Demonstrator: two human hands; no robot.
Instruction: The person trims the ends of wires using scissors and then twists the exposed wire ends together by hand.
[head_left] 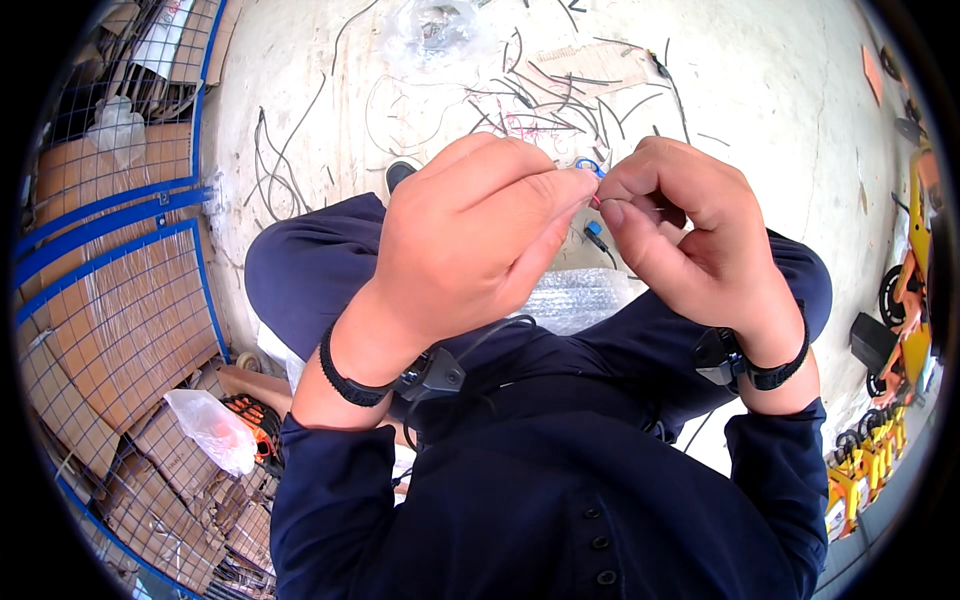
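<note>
My left hand (470, 230) is closed, its thumb and forefinger pinched at a thin red wire (596, 201), with the exact grip hidden. My right hand (690, 225) is closed too, thumb and forefinger on that wire just right of the left fingertips. A small blue looped item (588, 164) shows behind the fingertips; I cannot tell what it is or whether it is held. Below the hands a blue connector (594, 231) on a black cable lies above a sheet of bubble wrap (570, 295) between my legs.
Scattered black wire pieces (620, 110), cardboard (575, 65) and a clear plastic bag (430, 30) lie on the floor (270, 70) ahead. At left stands a blue mesh cage (200, 140) of cardboard, with a white plastic bag (210, 430). Yellow wheeled items (915, 250) line the right side.
</note>
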